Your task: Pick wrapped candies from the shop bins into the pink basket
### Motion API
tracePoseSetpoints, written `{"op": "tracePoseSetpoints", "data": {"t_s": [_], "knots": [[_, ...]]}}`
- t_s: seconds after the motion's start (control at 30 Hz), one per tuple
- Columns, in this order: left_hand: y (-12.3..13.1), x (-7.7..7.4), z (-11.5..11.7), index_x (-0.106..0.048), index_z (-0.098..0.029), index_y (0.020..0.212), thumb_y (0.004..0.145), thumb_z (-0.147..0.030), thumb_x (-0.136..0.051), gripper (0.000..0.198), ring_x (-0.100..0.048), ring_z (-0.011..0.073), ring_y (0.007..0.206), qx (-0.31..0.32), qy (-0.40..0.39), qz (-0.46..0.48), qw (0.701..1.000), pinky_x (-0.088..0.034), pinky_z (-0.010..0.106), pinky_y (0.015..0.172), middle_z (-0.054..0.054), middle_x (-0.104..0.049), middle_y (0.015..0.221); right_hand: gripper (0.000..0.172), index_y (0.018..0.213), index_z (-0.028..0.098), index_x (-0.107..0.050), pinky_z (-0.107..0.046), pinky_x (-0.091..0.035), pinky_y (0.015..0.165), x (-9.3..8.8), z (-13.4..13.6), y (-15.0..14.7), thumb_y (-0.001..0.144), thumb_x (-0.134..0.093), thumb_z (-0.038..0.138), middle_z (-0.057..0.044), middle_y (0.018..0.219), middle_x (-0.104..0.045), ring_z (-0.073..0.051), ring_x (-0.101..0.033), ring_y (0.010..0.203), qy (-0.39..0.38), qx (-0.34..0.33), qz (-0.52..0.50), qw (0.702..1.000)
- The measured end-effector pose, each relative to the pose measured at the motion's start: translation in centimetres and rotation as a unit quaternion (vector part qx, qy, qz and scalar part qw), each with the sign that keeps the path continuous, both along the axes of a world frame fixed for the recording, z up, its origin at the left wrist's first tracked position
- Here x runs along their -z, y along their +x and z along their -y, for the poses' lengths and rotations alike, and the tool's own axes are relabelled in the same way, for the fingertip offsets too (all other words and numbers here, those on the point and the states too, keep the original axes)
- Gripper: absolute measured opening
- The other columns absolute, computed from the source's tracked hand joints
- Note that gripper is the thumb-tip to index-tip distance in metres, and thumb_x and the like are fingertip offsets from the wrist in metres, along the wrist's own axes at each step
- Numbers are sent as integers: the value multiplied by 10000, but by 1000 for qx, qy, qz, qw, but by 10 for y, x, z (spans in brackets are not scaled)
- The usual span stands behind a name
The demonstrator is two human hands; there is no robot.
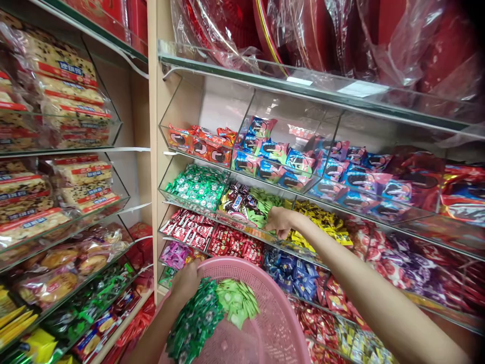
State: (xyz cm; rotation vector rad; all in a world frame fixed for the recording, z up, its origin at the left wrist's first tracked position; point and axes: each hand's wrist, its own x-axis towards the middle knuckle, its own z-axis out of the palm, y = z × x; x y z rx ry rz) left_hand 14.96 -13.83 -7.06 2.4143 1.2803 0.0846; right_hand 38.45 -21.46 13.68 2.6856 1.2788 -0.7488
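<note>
A pink plastic basket [278, 273] is in front of me, its rim gripped at the left by my left hand [186, 282]. In it are a heap of dark green wrapped candies [200, 316] and, beside them, a smaller pile of light green packets [237, 301]. My right hand [282, 221] reaches over the front of a shelf bin, its fingers curled downward. Just left of it lie light green packets [261, 205] like those in the basket. What the fingers hold, if anything, I cannot make out. Dark Snickers-style wrapped bars [235, 199] share that bin area.
Clear shelf bins hold green candies [197, 184], yellow packets [326, 225], blue-wrapped sweets [290, 273] and blue-pink cookie packs [273, 151]. A glass shelf edge [265, 83] runs above. Packaged biscuits [76, 116] fill the left shelves, past a wooden post [153, 126].
</note>
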Motion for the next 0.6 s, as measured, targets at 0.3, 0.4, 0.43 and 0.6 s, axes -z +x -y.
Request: {"op": "tracePoseSetpoints", "data": {"t_s": [0.3, 0.4, 0.43, 0.6], "knots": [[-2, 3, -3, -535, -166, 1090, 906, -297, -311, 318, -630, 263, 950, -7, -6, 13, 1000, -437, 326, 738, 116, -671, 1004, 408, 861, -9, -575, -268, -557, 477, -9, 0, -2, 773, -628, 385, -219, 773, -679, -227, -673, 561, 19, -15, 24, 999], [-2, 1, -3, -542, -168, 1074, 907, -298, -315, 310, -632, 258, 943, -8, -5, 5, 1000, -436, 320, 733, 116, -675, 988, 477, 908, -17, -570, -264, -558, 470, -7, -2, -2, 713, -686, 404, -229, 821, -679, -228, -675, 574, 8, -10, 5, 1000], [-1, 0, -3, -544, -167, 1073, 908, -296, -314, 311, -631, 258, 943, -8, -6, 4, 1000, -435, 319, 733, 118, -675, 983, 474, 932, -22, -565, -262, -558, 468, -6, -3, -1, 708, -695, 376, -228, 822, -680, -227, -675, 577, 3, -8, 8, 1000], [-1, 0, -3, -546, -155, 1076, 911, -292, -302, 325, -625, 257, 959, -3, -2, 12, 1000, -433, 317, 744, 123, -673, 987, 352, 959, -17, -573, -261, -549, 472, -3, -7, 1, 742, -655, 248, -180, 758, -684, -226, -677, 577, -16, -20, 44, 999]]}}
